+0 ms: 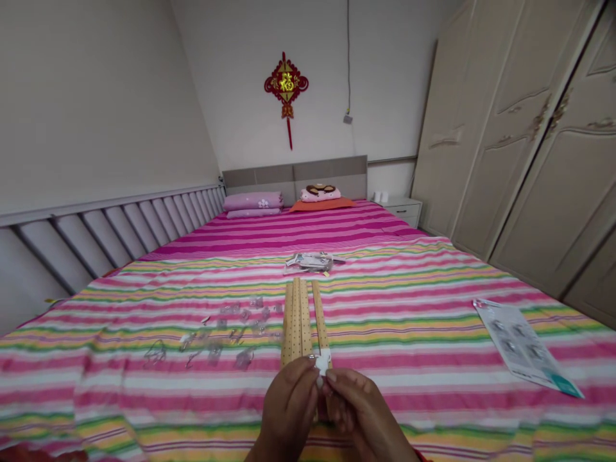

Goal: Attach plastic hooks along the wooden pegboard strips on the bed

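Note:
Close in front of me, my left hand [292,399] and my right hand [355,405] meet with fingertips pinched around a small white piece [322,363]. Its exact kind is not clear; a bit of metallic shine shows by the left fingertips. Beneath and beyond the hands lie perforated wooden strips [297,321], side by side on the striped bed cover. A single wooden strip [319,314] lies slightly apart on the right, its near end hidden behind the piece and my fingers.
Small clear plastic pieces [244,357] and bits of wire are scattered left of the strips. A blister card [522,346] lies to the right. Plastic packaging [312,262] sits beyond the strips. Pillows [254,201] rest by the headboard; a railing [120,221] borders the left side.

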{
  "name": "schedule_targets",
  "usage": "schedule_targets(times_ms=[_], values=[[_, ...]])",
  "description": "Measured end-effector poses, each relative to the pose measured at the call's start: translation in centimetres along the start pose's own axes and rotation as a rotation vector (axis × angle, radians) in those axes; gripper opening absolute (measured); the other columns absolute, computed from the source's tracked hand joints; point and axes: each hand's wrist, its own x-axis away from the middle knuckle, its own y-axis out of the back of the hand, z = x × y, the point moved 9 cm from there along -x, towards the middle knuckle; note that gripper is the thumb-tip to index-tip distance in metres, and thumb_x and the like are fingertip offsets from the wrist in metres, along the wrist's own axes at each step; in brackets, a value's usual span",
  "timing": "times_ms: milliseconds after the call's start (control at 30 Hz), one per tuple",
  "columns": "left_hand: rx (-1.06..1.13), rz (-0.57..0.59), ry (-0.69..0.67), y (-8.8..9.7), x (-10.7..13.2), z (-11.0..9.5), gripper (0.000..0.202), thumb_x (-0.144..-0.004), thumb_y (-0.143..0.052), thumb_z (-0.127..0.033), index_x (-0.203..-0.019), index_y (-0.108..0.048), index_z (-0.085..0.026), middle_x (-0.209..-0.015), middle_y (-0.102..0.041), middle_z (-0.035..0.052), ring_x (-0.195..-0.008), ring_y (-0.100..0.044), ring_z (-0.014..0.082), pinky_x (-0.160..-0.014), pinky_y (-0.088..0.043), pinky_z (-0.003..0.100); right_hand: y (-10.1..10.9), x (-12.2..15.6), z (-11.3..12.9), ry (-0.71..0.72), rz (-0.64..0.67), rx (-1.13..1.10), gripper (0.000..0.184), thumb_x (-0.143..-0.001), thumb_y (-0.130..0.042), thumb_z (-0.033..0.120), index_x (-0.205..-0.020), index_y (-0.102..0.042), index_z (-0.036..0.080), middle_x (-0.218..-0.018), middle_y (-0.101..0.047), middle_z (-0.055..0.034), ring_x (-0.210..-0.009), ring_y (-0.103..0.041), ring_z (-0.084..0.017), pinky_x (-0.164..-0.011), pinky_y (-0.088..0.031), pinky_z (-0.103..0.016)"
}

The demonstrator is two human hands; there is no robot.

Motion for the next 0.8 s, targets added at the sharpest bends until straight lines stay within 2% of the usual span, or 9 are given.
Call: schedule_targets(times_ms=[133,233,300,367,467,533,667,800], values=[[0.004,0.023,-0.015,-0.3,-0.1,-0.6,0.034,-0.077,-0.056,-0.004,-0.108,-0.059,-0.017,-0.101,-0.069,0.0123,-0.1,-0.064,0.0202,-0.085,-0.055,0.032,0.5,-0.8,0.7,0.017,-0.001,0.095,0.03,-0.07,-0.072,0.042,-0.063,-0.063,0.014,-0.042,-0.051,0.003,-0.036,-0.041,-0.006,-0.038,-0.027,-0.019],[0.044,0.03,0.023,-0.3,-0.6,-0.5,0.034,-0.076,-0.056,-0.003,-0.106,-0.061,-0.019,-0.098,-0.07,0.0094,-0.095,-0.066,0.018,-0.081,-0.055,0.028,1.4,-1.9,2.4,0.073,0.0,0.174,0.03,-0.071,-0.071,0.043,-0.066,-0.061,0.016,-0.041,-0.051,0.0046,-0.035,-0.041,-0.006,-0.038,-0.029,-0.019],[0.115,0.011,0.147,-0.1,-1.1,0.8,0.028,-0.078,-0.054,-0.007,-0.102,-0.062,-0.021,-0.092,-0.071,0.0071,-0.089,-0.067,0.0167,-0.077,-0.056,0.027,2.2,-2.9,3.8,0.111,0.006,0.269,0.03,-0.069,-0.072,0.044,-0.065,-0.058,0.017,-0.042,-0.051,0.0054,-0.035,-0.042,-0.007,-0.039,-0.031,-0.02],[0.237,0.02,0.386,-0.5,-1.4,3.4,0.018,-0.081,-0.053,-0.015,-0.095,-0.064,-0.021,-0.087,-0.071,0.006,-0.083,-0.067,0.017,-0.071,-0.056,0.027,2.9,-4.0,5.0,0.128,0.022,0.377,0.03,-0.067,-0.072,0.044,-0.064,-0.057,0.018,-0.044,-0.052,0.0058,-0.036,-0.043,-0.007,-0.04,-0.032,-0.02],[0.491,0.149,0.846,-3.8,-0.5,7.7,0.016,-0.081,-0.055,-0.031,-0.087,-0.066,-0.02,-0.083,-0.07,0.0057,-0.078,-0.066,0.0181,-0.066,-0.055,0.028,3.9,-6.1,5.7,0.118,0.072,0.495,0.03,-0.068,-0.07,0.045,-0.065,-0.057,0.018,-0.046,-0.053,0.0061,-0.037,-0.044,-0.007,-0.041,-0.031,-0.02],[0.64,0.257,1.058,-6.7,0.5,9.3,0.021,-0.076,-0.06,-0.037,-0.084,-0.067,-0.019,-0.082,-0.07,0.0055,-0.078,-0.066,0.019,-0.068,-0.054,0.029,4.4,-7.6,5.2,0.084,0.108,0.544,0.029,-0.068,-0.068,0.045,-0.065,-0.057,0.018,-0.043,-0.053,0.0067,-0.036,-0.044,-0.007,-0.042,-0.032,-0.02],[0.825,0.366,1.196,-11.6,1.9,10.5,0.028,-0.066,-0.067,-0.037,-0.084,-0.069,-0.015,-0.082,-0.072,0.0067,-0.077,-0.066,0.0202,-0.07,-0.052,0.031,5.3,-10.5,3.5,-0.005,0.146,0.573,0.029,-0.065,-0.069,0.043,-0.061,-0.055,0.018,-0.039,-0.053,0.0072,-0.035,-0.044,-0.007,-0.04,-0.031,-0.02],[0.843,0.345,1.27,-14.2,3.3,11.4,0.029,-0.061,-0.07,-0.035,-0.08,-0.068,-0.013,-0.073,-0.07,0.0056,-0.068,-0.064,0.0178,-0.063,-0.05,0.028,6.0,-13.0,2.4,-0.037,0.129,0.562,0.029,-0.061,-0.072,0.04,-0.059,-0.055,0.017,-0.043,-0.056,0.0062,-0.034,-0.044,-0.006,-0.038,-0.031,-0.018]])
